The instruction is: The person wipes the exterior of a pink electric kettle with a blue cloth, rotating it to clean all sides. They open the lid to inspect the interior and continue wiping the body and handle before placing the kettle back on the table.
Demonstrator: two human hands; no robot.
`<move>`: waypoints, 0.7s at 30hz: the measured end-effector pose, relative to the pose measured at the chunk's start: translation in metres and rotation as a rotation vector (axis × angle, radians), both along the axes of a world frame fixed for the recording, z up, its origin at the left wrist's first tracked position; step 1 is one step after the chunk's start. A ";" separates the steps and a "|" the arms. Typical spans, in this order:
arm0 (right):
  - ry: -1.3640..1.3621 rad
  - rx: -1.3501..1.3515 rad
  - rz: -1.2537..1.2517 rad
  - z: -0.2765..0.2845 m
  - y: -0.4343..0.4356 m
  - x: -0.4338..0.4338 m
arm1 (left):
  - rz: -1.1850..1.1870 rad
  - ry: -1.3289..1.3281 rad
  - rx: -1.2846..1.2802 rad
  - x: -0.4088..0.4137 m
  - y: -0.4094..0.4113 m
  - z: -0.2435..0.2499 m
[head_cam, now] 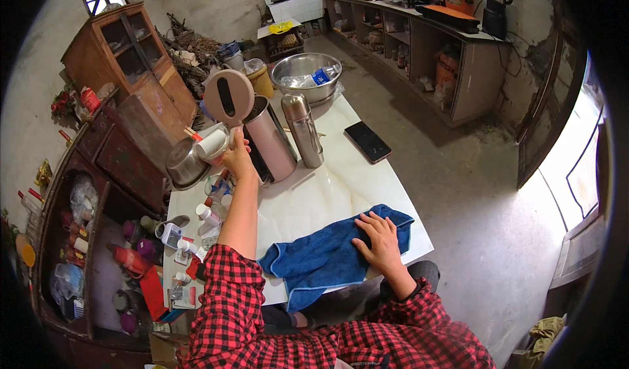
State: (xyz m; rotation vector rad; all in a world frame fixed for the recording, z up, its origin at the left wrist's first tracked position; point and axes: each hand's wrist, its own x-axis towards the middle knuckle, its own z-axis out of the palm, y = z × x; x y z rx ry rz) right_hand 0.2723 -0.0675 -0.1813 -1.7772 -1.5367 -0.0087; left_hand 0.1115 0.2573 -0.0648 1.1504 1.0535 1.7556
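My left hand (239,157) reaches across the table to the far side of a pink electric kettle (273,145), by its raised lid (229,97); the fingertips are partly hidden, so its hold cannot be told. Close to that hand lies a white cup (212,143). My right hand (380,240) rests flat with spread fingers on a blue towel (319,261) at the table's near edge. A steel vacuum flask (303,133) stands just right of the kettle. Farther right, a black smartphone (367,142) lies on the marble-patterned tabletop (339,187).
A steel basin (306,78) holding plastic bottles is at the table's far end. Along the left edge are a steel pot (187,163), white pill bottles (208,215) and a blood-pressure monitor or similar device (171,235). A wooden cabinet (142,89) stands behind, left.
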 end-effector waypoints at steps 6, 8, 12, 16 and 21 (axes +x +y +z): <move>0.054 0.092 -0.056 0.002 -0.001 -0.002 | -0.093 0.083 -0.052 -0.020 0.015 -0.015; 0.098 0.167 -0.136 0.002 -0.002 -0.003 | -0.120 0.125 -0.119 -0.033 -0.004 -0.015; 0.055 0.032 -0.245 0.005 -0.001 -0.004 | -0.508 0.323 0.081 -0.039 -0.143 -0.058; -0.026 -0.118 -0.147 0.007 -0.003 -0.010 | -0.837 1.294 0.414 -0.061 -0.254 -0.092; -0.243 -0.313 -0.020 0.004 0.006 -0.037 | -0.888 1.109 0.292 -0.071 -0.233 -0.092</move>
